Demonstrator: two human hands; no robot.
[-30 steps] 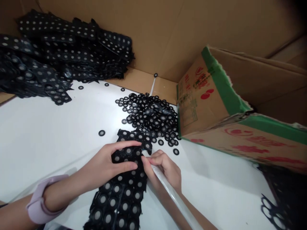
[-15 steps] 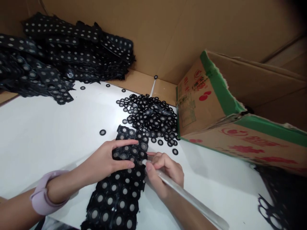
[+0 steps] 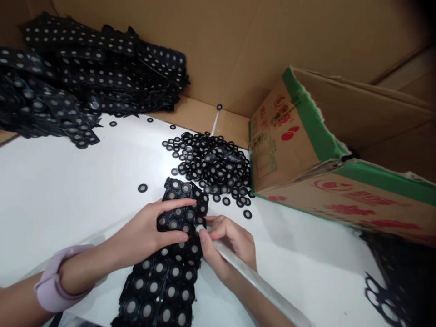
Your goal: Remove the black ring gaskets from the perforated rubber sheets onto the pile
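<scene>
A black moulded rubber sheet [image 3: 170, 277], with rows of rings around grey round centres, lies lengthwise in front of me. My left hand [image 3: 150, 227] grips its upper part from the left. Forefinger and thumb press on top, spread apart; the other fingers are hidden, seemingly beneath the sheet. At the sheet's right edge, my right hand [image 3: 230, 247] is closed around a long white pen-like tool [image 3: 252, 274]. Its narrow tip touches the sheet beside a ring, close to my left thumb. Just beyond the sheet is a pile of loose black rings [image 3: 214, 163].
Stacked black dotted sheets [image 3: 112, 72] fill the back left. An open cardboard box [image 3: 289, 141] with green tape stands at the right. A black sheet with ring-shaped holes [image 3: 384, 299] lies at lower right. One stray ring [image 3: 142, 188] rests on the white table [image 3: 68, 190].
The tool's tip has shifted slightly left and up on the sheet, together with my right hand. My left hand keeps its hold. The whole view has moved a little.
</scene>
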